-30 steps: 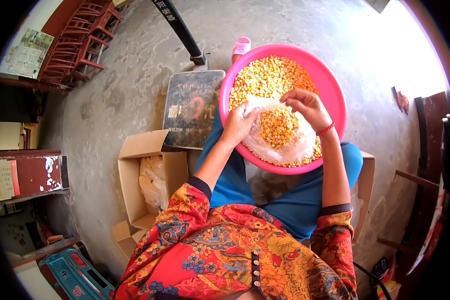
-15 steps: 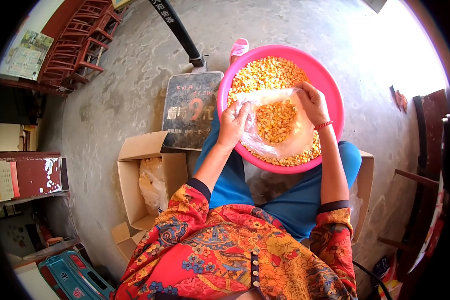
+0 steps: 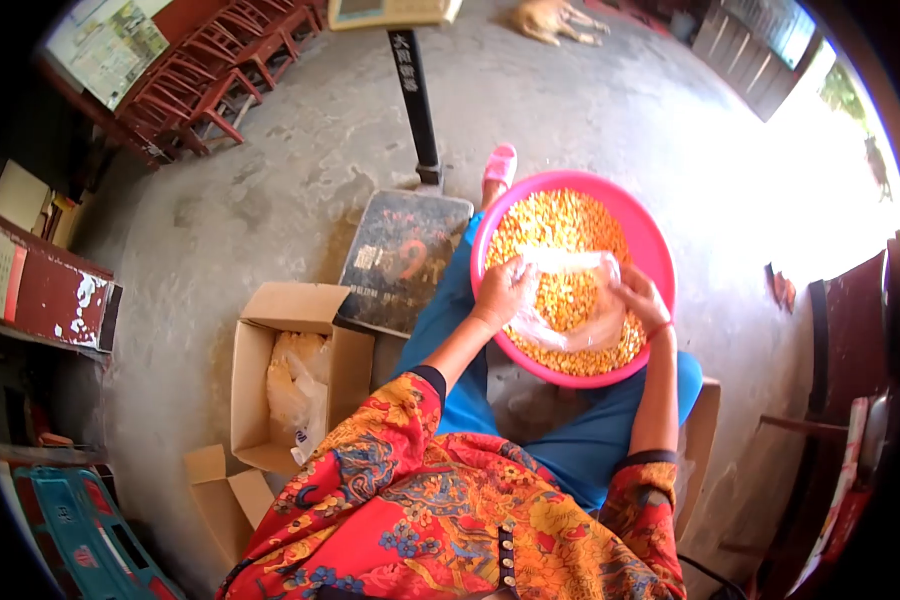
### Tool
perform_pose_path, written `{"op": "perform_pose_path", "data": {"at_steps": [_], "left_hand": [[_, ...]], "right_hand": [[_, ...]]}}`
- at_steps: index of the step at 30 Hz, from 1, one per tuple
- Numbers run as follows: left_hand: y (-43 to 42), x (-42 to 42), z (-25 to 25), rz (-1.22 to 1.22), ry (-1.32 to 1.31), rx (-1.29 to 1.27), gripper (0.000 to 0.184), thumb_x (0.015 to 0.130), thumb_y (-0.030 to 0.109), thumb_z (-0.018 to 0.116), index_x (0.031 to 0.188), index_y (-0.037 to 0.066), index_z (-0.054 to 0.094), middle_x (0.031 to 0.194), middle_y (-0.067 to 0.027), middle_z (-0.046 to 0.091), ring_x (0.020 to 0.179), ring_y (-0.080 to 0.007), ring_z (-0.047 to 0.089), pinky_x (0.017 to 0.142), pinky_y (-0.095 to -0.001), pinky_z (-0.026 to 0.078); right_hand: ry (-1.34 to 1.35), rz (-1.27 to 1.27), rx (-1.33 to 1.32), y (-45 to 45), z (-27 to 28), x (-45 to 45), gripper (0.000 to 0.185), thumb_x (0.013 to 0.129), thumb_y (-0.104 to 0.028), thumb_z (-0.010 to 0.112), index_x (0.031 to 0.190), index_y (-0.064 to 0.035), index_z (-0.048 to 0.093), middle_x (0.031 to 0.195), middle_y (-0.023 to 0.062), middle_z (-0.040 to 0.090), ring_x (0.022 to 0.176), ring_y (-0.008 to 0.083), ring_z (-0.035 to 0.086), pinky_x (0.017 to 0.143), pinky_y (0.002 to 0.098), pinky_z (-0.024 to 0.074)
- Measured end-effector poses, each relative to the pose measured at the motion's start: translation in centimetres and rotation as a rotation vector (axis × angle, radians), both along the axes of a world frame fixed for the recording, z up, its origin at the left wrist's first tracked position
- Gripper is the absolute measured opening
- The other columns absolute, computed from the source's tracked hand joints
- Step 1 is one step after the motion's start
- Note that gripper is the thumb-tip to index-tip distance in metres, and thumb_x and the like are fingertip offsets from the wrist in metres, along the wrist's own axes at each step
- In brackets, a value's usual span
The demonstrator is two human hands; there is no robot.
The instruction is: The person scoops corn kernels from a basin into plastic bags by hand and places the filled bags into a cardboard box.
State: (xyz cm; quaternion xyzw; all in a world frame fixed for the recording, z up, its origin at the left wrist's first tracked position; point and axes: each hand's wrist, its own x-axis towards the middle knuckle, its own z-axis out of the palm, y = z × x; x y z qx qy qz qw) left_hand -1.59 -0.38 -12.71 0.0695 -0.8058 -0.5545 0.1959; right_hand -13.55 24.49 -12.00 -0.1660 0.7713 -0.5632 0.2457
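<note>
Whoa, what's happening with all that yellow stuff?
A seated person holds a clear plastic bag open, the left hand on one side and the right hand on the other. It is over yellow corn kernels in a pink basin. A scale and an open cardboard box stand nearby.

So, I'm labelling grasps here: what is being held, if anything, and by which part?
A translucent plastic bag, held near its open mouth: the left hand grips one side, the right hand the opposite side.
</note>
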Motion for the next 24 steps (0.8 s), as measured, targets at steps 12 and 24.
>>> {"op": "perform_pose_path", "data": {"at_steps": [12,24], "left_hand": [[0.4,-0.6,-1.2,0.033,0.114,-0.086,0.025,0.084,0.024,0.055,0.085,-0.001,0.059,0.073,-0.0208,0.06,0.067,-0.034,0.06,0.056,-0.0383,0.045],[-0.1,-0.8,-2.2,-0.001,0.073,-0.178,0.029,0.082,0.025,0.056,0.092,-0.002,0.06,0.069,-0.0248,0.057,0.064,-0.0387,0.058,0.053,-0.043,0.044]], "right_hand": [[0.068,-0.29,-0.234,1.2,-3.1,2.3,0.005,0.08,-0.007,0.056,0.083,-0.0035,0.057,0.073,-0.0028,0.055,0.068,0.0058,0.05,0.059,0.0202,0.0407],[0.341,-0.472,0.074,0.3,-7.1,2.0,0.051,0.081,-0.038,0.06,0.11,0.0032,0.054,0.092,0.0161,0.063,0.085,0.0229,0.061,0.075,0.0316,0.0481]]}}
